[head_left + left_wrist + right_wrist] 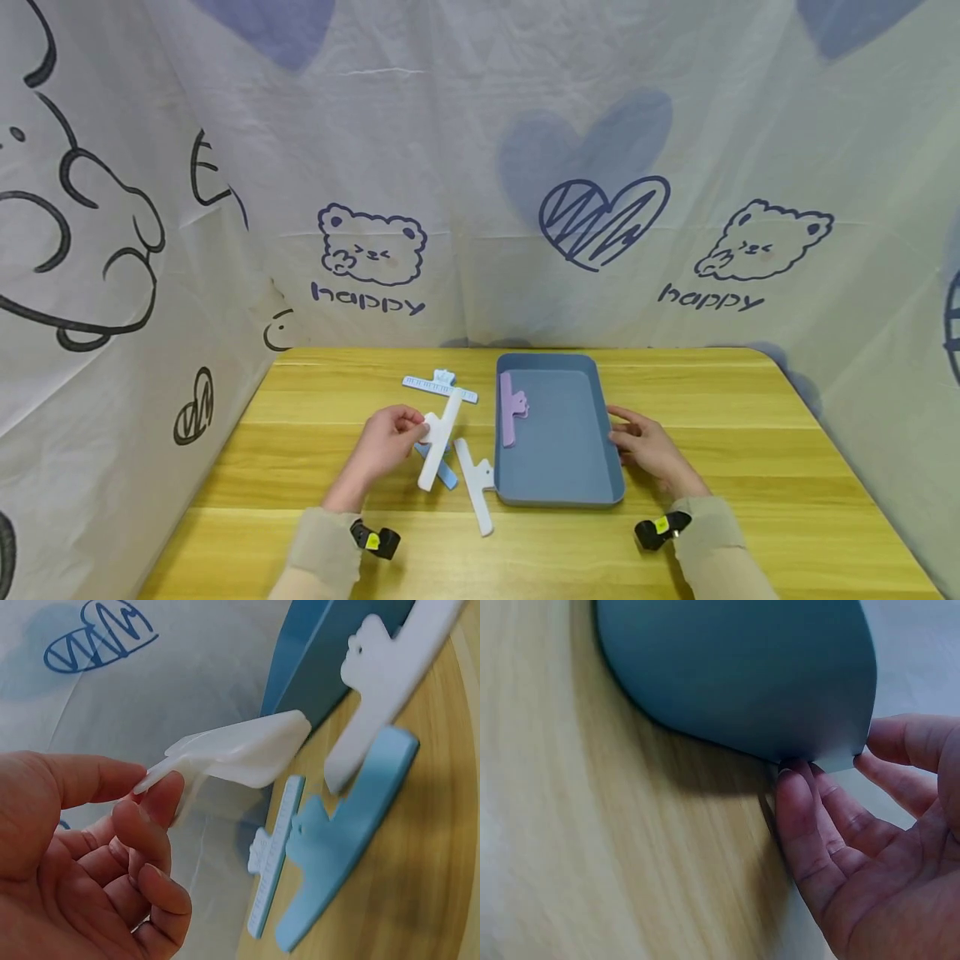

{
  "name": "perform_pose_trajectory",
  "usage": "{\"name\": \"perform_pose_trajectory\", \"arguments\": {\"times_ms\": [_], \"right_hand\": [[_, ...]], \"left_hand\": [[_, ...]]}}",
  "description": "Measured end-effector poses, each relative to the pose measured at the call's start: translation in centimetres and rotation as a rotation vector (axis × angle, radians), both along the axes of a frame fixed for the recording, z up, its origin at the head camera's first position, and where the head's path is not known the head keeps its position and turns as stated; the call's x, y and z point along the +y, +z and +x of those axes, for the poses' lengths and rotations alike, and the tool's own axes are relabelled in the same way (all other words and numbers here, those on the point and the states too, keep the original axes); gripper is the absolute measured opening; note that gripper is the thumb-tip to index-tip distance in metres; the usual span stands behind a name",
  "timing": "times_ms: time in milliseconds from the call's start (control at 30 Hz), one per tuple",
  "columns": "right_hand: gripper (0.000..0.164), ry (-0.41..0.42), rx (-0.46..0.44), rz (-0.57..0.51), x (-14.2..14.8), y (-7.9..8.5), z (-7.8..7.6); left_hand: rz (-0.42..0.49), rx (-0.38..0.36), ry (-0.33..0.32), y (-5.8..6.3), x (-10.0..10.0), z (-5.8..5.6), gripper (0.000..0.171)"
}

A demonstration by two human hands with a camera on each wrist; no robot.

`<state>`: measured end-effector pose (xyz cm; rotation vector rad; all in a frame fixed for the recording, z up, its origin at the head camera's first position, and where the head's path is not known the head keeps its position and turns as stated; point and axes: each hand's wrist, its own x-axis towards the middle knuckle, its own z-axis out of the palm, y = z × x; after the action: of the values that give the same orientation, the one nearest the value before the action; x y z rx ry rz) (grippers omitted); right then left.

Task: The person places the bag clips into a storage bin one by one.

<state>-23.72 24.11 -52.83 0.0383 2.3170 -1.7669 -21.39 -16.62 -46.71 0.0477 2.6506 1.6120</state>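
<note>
My left hand (393, 437) pinches a white bag clip (444, 442) by its grip tab between thumb and fingertips, holding it above a blue clip (442, 471). In the left wrist view, the held white clip (232, 750) is seen nearly end-on, apart from the clips on the table. The right hand (648, 446) holds the right side wall of a blue-grey tray (558, 502). Its thumb (900, 741) is at the rim and its fingers are lower, at the outer edge. A purple clip (508, 412) lies inside the tray along the left wall.
Another white clip (476, 492) lies close to the tray's left side. A pale blue clip with ruler-like marks (438, 387) lies farther back on the wooden table (720, 400). Behind the table hangs a printed cloth (480, 167).
</note>
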Motion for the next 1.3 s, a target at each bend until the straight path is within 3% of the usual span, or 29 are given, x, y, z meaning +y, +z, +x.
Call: {"name": "perform_pose_trajectory", "arguments": {"times_ms": [367,600,1300], "right_hand": [[0.051,0.004,-0.004,-0.009,-0.4,0.3,0.7],[0.052,0.011,-0.020,-0.016,-0.3,0.4,1.1],[0.053,0.023,-0.017,-0.036,-0.1,0.1,1.2]], "left_hand": [[0.087,0.017,-0.071,0.6,3.2,-0.5,0.006],[0.125,0.040,-0.105,0.5,5.7,-1.4,0.009],[0.261,-0.097,-0.083,-1.4,12.4,-3.4,0.021]]}}
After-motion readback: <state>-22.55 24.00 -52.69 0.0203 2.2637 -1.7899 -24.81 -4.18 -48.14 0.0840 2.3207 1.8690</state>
